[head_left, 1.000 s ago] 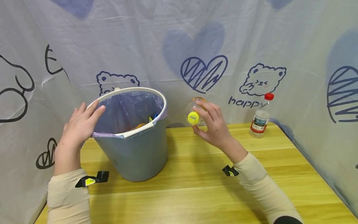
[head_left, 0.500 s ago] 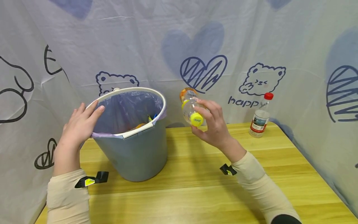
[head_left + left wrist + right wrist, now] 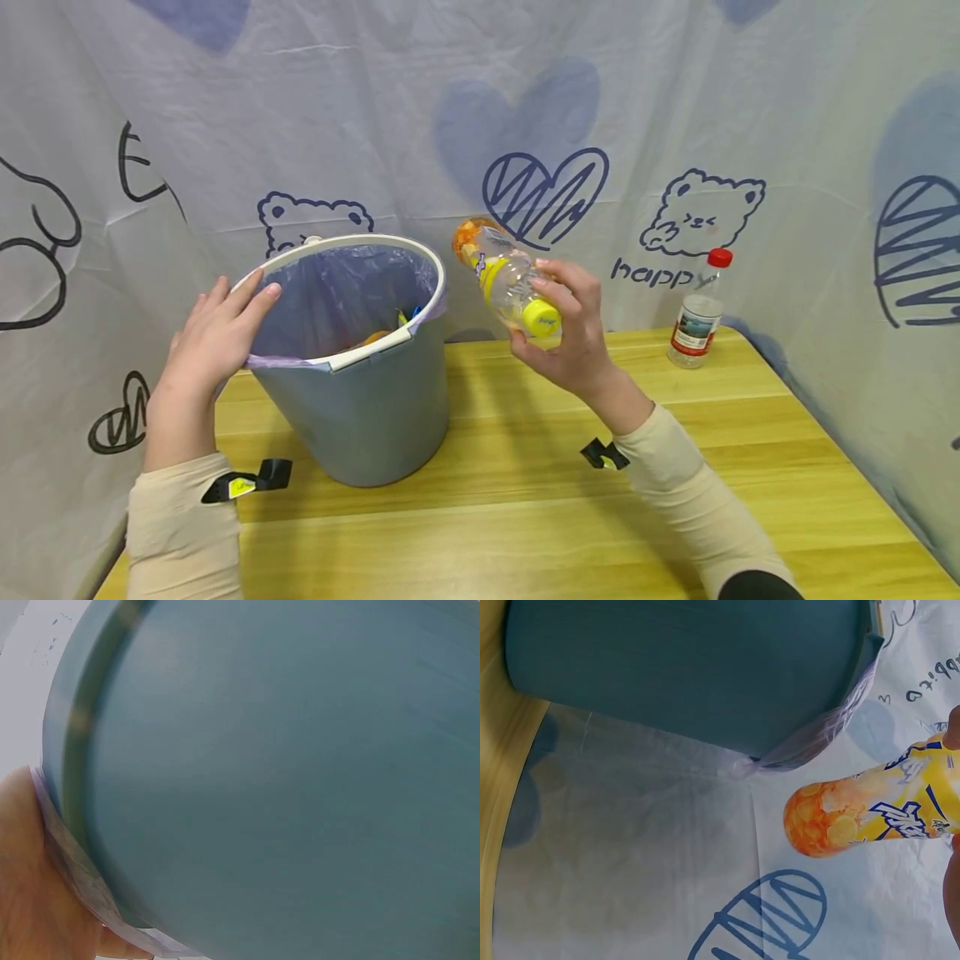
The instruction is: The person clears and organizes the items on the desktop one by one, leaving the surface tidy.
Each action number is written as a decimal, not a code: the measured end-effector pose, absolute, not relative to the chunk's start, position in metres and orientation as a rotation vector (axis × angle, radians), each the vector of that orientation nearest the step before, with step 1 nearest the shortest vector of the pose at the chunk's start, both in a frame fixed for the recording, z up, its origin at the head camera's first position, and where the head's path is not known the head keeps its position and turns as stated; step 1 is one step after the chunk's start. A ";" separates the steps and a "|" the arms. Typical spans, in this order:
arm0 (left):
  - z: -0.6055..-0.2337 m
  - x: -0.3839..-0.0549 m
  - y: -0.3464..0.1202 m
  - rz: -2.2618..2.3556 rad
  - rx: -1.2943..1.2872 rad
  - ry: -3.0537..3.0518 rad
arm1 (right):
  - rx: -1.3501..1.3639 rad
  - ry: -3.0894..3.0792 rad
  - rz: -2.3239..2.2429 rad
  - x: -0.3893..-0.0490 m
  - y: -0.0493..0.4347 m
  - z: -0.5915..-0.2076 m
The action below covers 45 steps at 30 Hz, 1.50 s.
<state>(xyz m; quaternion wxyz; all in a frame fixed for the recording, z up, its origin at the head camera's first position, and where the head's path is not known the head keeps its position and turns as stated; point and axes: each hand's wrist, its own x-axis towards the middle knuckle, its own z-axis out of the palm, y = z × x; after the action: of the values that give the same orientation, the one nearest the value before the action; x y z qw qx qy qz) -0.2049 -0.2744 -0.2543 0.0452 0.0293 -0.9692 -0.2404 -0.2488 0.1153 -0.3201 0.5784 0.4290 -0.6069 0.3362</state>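
My right hand (image 3: 576, 342) grips a clear plastic bottle (image 3: 501, 265) near its yellow cap, fingers on one side and thumb on the other. The bottle is tilted, its orange-patterned base pointing up and left, just right of a grey-blue trash bin (image 3: 367, 417). In the right wrist view, the bottle's yellow and orange label (image 3: 889, 806) shows fruit pictures and blue lettering. My left hand (image 3: 213, 337) rests on the bin's left rim with fairly straight fingers. A purple liner bag (image 3: 330, 283) lines the bin and folds over the rim.
Another plastic bottle (image 3: 697, 325), with a red cap, stands upright at the table's back right. Inside the bin lie an orange item (image 3: 377, 337) and something yellow and blue. A printed cloth (image 3: 420, 125) hangs behind the wooden table (image 3: 495, 517).
My right hand has turned the bottle so its base swings up and left toward the bin, showing more of its side. My left hand stays on the rim.
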 end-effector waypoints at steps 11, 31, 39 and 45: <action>-0.254 -0.205 -0.274 -0.735 0.090 -2.952 | 1.040 -1.290 0.914 -0.246 0.103 -0.312; -0.253 -0.205 -0.274 -0.722 0.071 -2.944 | 1.086 -1.328 1.253 -0.256 0.082 -0.309; -0.253 -0.205 -0.275 -0.722 0.061 -2.942 | 1.036 -1.440 1.281 -0.258 0.077 -0.308; -0.254 -0.206 -0.274 -0.721 0.064 -2.930 | 0.998 -1.544 1.267 -0.261 0.076 -0.309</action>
<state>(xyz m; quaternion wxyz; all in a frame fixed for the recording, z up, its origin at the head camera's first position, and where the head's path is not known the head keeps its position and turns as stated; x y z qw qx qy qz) -0.2058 -0.2744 -0.2541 0.0617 0.0211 -0.9689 -0.2386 -0.2606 0.0760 -0.3090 0.4390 0.4016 -0.6212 0.5101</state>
